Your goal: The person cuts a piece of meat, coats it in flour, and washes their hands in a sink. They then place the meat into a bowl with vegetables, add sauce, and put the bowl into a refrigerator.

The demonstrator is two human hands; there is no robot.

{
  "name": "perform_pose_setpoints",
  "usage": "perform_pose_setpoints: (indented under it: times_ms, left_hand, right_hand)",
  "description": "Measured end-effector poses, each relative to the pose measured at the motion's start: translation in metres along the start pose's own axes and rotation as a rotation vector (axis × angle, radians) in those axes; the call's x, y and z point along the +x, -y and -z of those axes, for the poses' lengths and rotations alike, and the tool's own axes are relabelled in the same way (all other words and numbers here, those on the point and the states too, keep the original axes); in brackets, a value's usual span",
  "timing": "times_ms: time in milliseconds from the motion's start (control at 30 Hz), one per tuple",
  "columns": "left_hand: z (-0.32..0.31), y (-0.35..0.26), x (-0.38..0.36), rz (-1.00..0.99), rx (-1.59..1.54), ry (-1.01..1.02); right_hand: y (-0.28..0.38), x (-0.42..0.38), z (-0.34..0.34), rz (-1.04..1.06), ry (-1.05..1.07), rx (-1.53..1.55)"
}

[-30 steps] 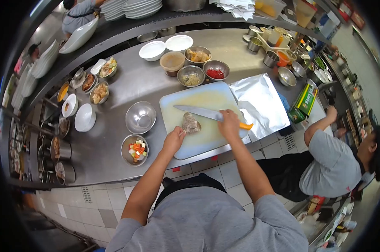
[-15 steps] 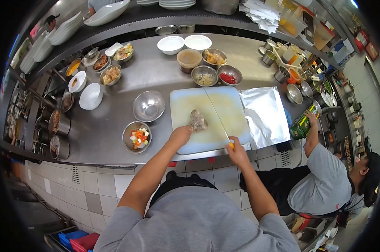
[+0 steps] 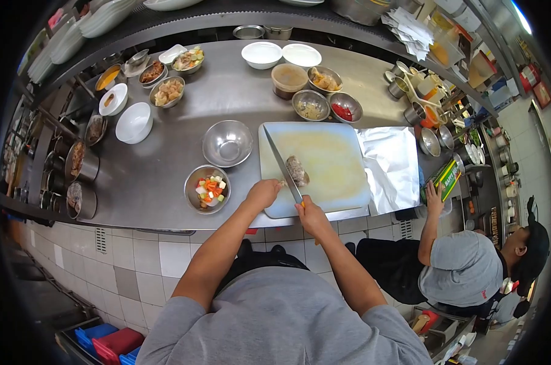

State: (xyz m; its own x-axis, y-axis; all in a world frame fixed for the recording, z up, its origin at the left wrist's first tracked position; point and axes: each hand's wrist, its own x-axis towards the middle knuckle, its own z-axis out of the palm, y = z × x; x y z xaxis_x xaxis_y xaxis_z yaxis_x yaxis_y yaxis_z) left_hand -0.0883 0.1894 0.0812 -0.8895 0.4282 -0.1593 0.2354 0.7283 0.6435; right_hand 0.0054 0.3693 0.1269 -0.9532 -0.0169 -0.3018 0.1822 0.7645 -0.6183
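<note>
My right hand [image 3: 312, 217] is wrapped round the handle of a long knife [image 3: 281, 159], its blade pointing away and to the left. The blade overlaps the left side of a greyish-brown piece of meat [image 3: 298, 172] on the cutting board [image 3: 336, 188]. My left hand [image 3: 264, 194] is closed at the board's left edge, its fingertips pinching the narrow near end of the meat. Left of the board stand a bare steel bowl [image 3: 227, 145] and a steel bowl of diced vegetables [image 3: 209, 191].
Foil [image 3: 390, 167] lies right of the board. Beyond the board stand small bowls of chopped garlic-like bits [image 3: 309, 108] and red pieces [image 3: 343, 111], plus a brown-filled tub [image 3: 288, 79]. At right, a co-worker [image 3: 464, 261] holds a green-yellow box [image 3: 447, 180]. Overhead runs a shelf [image 3: 227, 15].
The knife has swung from the meat's right side to its left, over the meat. My right hand has moved left towards my left hand. The co-worker's box has shifted.
</note>
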Motion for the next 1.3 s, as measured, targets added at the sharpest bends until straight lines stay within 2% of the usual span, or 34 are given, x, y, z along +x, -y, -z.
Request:
perform_pose_setpoints:
  times_ms: [200,267,367,433,500,567,600,633,667,700,767,800,867,900,1000,1067,1100,1167,1233,1267,1300]
  left_hand:
    - [0.0,0.008,0.003,-0.095,0.015,0.027]
    - [0.0,0.01,0.006,-0.124,0.002,0.021]
    - [-0.002,0.017,-0.001,-0.174,-0.035,0.011]
    - [0.005,0.019,-0.004,-0.031,-0.205,-0.048]
    - [0.014,0.027,-0.015,0.005,-0.287,-0.122]
    - [0.032,0.033,-0.026,0.052,-0.369,-0.185]
    - [0.047,0.033,-0.037,0.197,-0.673,-0.075]
    - [0.058,0.036,-0.045,0.343,-0.971,0.042]
    - [0.061,0.043,-0.048,0.342,-0.962,0.048]
    - [0.063,0.049,-0.052,0.315,-1.049,-0.016]
    - [0.07,0.058,-0.055,0.279,-1.157,-0.124]
    - [0.077,0.06,-0.057,0.267,-1.144,-0.105]
    - [0.091,0.067,-0.062,0.262,-1.074,-0.059]
    - [0.093,0.069,-0.063,0.285,-1.115,-0.047]
    - [0.094,0.062,-0.067,0.193,-1.107,-0.048]
    - [0.089,0.06,-0.062,0.196,-1.153,-0.068]
    - [0.082,0.064,-0.055,0.178,-1.113,-0.062]
    - [0.072,0.065,-0.043,0.162,-1.076,-0.053]
    - [0.068,0.04,-0.02,0.069,-0.936,-0.012]
    - [0.068,0.027,-0.006,0.152,-0.926,0.046]
    - [0.068,0.014,0.012,0.231,-0.914,0.102]
  right_hand:
    - [0.006,0.019,-0.021,-0.025,0.018,-0.088]
    - [0.013,0.038,-0.031,-0.028,-0.064,-0.114]
    - [0.011,0.057,-0.034,-0.014,-0.078,-0.086]
    - [0.005,0.047,-0.029,-0.017,-0.056,-0.061]
    - [0.017,0.037,-0.012,0.0,-0.033,-0.047]
    - [0.053,0.011,0.009,-0.354,0.189,0.244]
    - [0.049,0.013,-0.004,-0.354,0.193,0.248]
    - [0.041,0.021,-0.023,-0.18,0.13,0.257]
    - [0.04,0.028,-0.039,-0.096,0.09,0.269]
    - [0.041,0.035,-0.052,-0.011,0.052,0.277]
    - [0.055,0.05,-0.081,0.271,-0.161,0.117]
    - [0.068,0.052,-0.086,0.262,-0.182,0.125]
    - [0.091,0.053,-0.092,0.073,-0.069,0.17]
    - [0.093,0.055,-0.101,0.06,-0.091,0.176]
    - [0.091,0.053,-0.107,0.094,-0.192,0.125]
    - [0.087,0.057,-0.097,0.154,-0.024,-0.007]
    - [0.082,0.057,-0.086,0.152,-0.032,-0.005]
    - [0.059,0.055,-0.054,0.234,-0.391,0.07]
    - [0.033,0.053,-0.023,0.083,-0.596,0.138]
    - [0.022,0.051,-0.009,0.086,-0.593,0.135]
    - [0.012,0.051,0.007,-0.183,-0.507,0.475]
